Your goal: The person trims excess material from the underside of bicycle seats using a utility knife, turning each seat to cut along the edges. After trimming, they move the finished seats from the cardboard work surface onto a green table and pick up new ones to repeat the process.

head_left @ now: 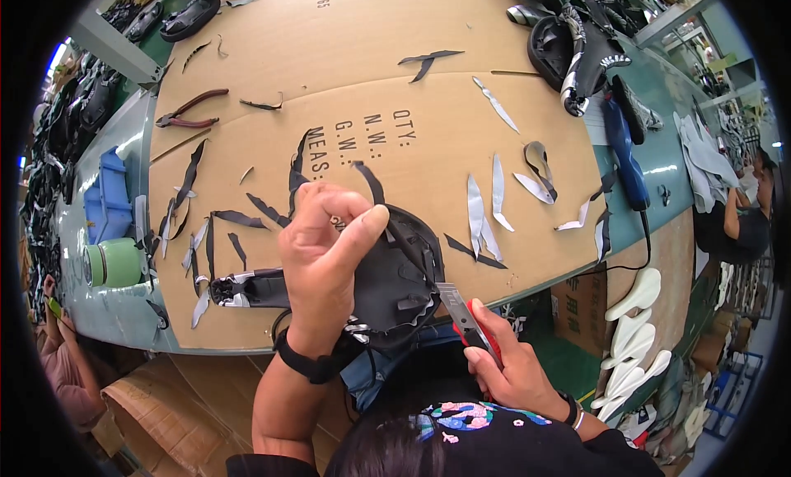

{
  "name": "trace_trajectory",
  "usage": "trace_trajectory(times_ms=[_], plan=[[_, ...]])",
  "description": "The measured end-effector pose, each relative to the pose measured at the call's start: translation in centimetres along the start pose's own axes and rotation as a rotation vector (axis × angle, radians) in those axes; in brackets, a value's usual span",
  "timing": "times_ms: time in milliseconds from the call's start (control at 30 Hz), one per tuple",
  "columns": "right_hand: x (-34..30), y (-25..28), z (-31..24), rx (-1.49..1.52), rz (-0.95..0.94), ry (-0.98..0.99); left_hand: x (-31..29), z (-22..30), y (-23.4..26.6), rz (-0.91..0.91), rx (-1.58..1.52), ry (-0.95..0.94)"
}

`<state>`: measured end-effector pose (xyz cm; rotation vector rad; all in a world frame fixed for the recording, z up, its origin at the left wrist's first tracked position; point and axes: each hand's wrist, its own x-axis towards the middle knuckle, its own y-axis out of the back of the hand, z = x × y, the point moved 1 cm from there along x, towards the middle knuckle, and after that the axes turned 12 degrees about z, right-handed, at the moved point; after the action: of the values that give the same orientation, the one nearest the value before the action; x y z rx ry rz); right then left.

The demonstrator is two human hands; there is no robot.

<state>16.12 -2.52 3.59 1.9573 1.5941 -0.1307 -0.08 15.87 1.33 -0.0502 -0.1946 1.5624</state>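
Observation:
A black bicycle saddle (394,283) lies underside up at the near edge of the table, its narrow nose pointing left. My left hand (323,250) is closed over it, thumb and fingers pinching a thin black strip of cover material (371,182) that runs along the saddle's rim. In my right hand (517,374) is a red utility knife (471,327). Its wide metal blade touches or nearly touches the saddle's right edge, by the lower end of the strip. Part of the saddle is hidden behind my left hand and wrist.
Cut black and silver scraps (476,213) litter the cardboard sheet (453,139). Pliers (191,110), a blue bin (107,198) and a green roll (114,263) are at left. At right lie a blue corded tool (626,151), finished-looking saddles (581,44) and white saddle shells (636,296). Other people work on both sides.

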Motion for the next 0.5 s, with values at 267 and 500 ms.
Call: trace_trajectory(times_ms=[267, 500], plan=[[1.0, 0.0, 1.6, -0.425, 0.236, 0.519, 1.0, 2.4, 4.8, -0.230, 0.887, -0.059], [5.3, 1.8, 2.2, -0.389, 0.068, 0.726, -1.6, 3.2, 4.6, -0.367, 0.485, 0.674]])
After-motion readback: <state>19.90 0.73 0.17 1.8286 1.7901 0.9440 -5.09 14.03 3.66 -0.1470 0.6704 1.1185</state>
